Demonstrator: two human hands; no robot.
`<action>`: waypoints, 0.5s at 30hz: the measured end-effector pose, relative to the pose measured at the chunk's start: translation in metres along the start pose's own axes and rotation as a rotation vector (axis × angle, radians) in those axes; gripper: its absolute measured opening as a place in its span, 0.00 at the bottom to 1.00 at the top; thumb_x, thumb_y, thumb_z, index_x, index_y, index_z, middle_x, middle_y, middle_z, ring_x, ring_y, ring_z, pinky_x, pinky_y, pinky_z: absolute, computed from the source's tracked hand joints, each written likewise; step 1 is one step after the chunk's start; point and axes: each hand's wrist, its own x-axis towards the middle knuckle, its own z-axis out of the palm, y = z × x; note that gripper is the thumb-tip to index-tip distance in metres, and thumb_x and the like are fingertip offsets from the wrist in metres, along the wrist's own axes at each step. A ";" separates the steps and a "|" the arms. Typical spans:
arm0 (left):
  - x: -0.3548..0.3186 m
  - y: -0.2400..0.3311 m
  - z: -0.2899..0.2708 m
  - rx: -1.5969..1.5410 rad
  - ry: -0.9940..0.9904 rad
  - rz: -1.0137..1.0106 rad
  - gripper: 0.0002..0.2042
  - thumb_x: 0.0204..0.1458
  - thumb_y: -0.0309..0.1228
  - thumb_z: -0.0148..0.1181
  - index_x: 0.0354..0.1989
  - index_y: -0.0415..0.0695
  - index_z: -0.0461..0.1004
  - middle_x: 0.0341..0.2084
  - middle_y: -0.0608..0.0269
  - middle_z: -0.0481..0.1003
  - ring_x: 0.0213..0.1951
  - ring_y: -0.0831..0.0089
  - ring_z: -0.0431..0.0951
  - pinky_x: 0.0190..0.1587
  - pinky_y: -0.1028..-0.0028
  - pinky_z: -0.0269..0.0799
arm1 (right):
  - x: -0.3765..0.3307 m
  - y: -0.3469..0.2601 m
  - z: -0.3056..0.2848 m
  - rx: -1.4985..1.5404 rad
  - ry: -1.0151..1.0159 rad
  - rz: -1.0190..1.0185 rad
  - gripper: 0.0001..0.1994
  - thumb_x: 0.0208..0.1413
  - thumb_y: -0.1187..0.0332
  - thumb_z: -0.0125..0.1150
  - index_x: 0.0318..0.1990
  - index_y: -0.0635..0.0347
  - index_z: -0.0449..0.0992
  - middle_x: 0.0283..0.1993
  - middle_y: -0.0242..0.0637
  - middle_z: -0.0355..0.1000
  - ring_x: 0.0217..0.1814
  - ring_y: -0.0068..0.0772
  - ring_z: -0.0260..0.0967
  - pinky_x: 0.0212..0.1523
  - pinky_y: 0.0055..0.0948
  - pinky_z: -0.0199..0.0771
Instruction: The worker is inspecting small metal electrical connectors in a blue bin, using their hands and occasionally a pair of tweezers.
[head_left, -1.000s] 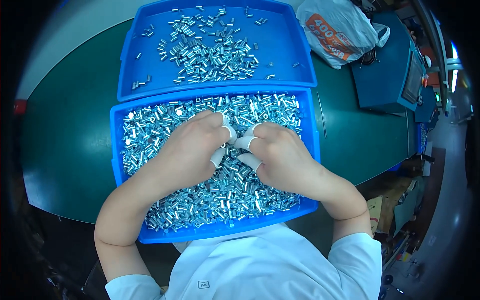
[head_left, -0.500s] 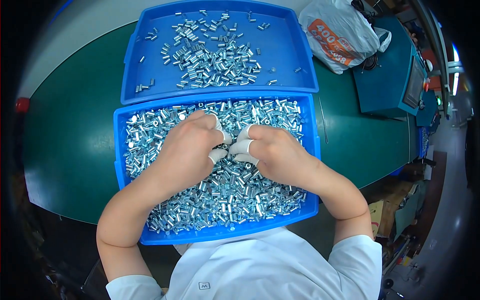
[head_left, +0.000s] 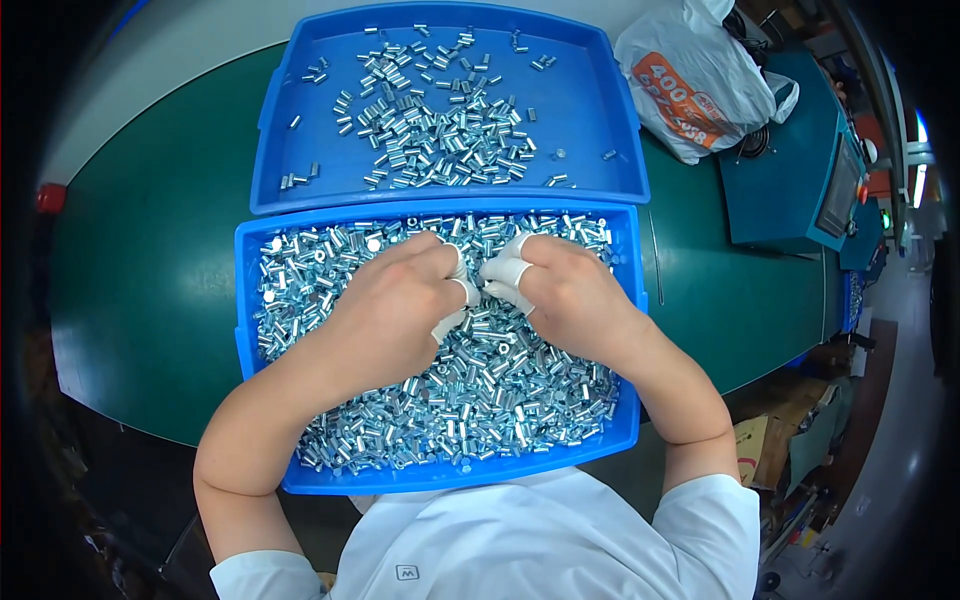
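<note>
The near blue tray (head_left: 637,400) is filled with small silver metal cylinders (head_left: 470,405), some with a hole in the end, like rivet nuts. Over its middle, my left hand (head_left: 395,300) and my right hand (head_left: 575,295) face each other, fingertips almost meeting just above the pile. White finger cots (head_left: 508,270) cover several fingers on both. The fingers of each hand are curled and pressed together; whatever they pinch is hidden. Beyond lies the far blue tray (head_left: 310,105), with a looser heap of similar silver cylinders (head_left: 450,130) on its bottom.
Both trays rest on a green table (head_left: 140,270); the near one overhangs its front edge. A thin metal rod (head_left: 656,257) lies right of the near tray. Farther right are a white plastic bag (head_left: 690,85) and a teal machine box (head_left: 785,170). A red object (head_left: 51,198) stands at the left edge.
Both hands have shifted slightly right and remain fingertip to fingertip over the pile. The whole view has moved a little, so the trays appear slightly lower and to the right.
</note>
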 end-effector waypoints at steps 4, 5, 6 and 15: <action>0.001 -0.001 0.001 -0.009 0.004 0.002 0.10 0.39 0.20 0.73 0.33 0.41 0.82 0.30 0.60 0.71 0.39 0.59 0.75 0.37 0.61 0.73 | 0.002 0.005 0.004 0.065 0.019 0.011 0.14 0.47 0.79 0.71 0.43 0.58 0.82 0.37 0.40 0.76 0.38 0.47 0.77 0.38 0.41 0.78; 0.001 -0.002 0.001 -0.032 -0.003 -0.017 0.10 0.39 0.20 0.73 0.32 0.40 0.82 0.30 0.60 0.71 0.39 0.59 0.75 0.37 0.61 0.73 | 0.001 0.006 0.006 0.067 0.019 0.011 0.14 0.47 0.79 0.71 0.43 0.58 0.82 0.37 0.40 0.76 0.38 0.47 0.77 0.38 0.41 0.78; 0.001 -0.003 0.001 -0.055 -0.009 -0.035 0.10 0.38 0.20 0.73 0.32 0.40 0.82 0.30 0.60 0.71 0.38 0.59 0.75 0.36 0.61 0.73 | 0.001 0.007 0.007 0.092 0.028 0.022 0.13 0.47 0.78 0.71 0.42 0.58 0.82 0.36 0.40 0.77 0.38 0.46 0.77 0.38 0.40 0.78; 0.004 -0.003 -0.002 -0.122 -0.061 -0.097 0.07 0.43 0.23 0.71 0.30 0.39 0.80 0.29 0.57 0.70 0.40 0.57 0.74 0.40 0.59 0.74 | 0.001 0.008 -0.001 0.302 0.098 0.062 0.09 0.48 0.76 0.74 0.38 0.58 0.83 0.35 0.38 0.78 0.37 0.40 0.79 0.36 0.34 0.77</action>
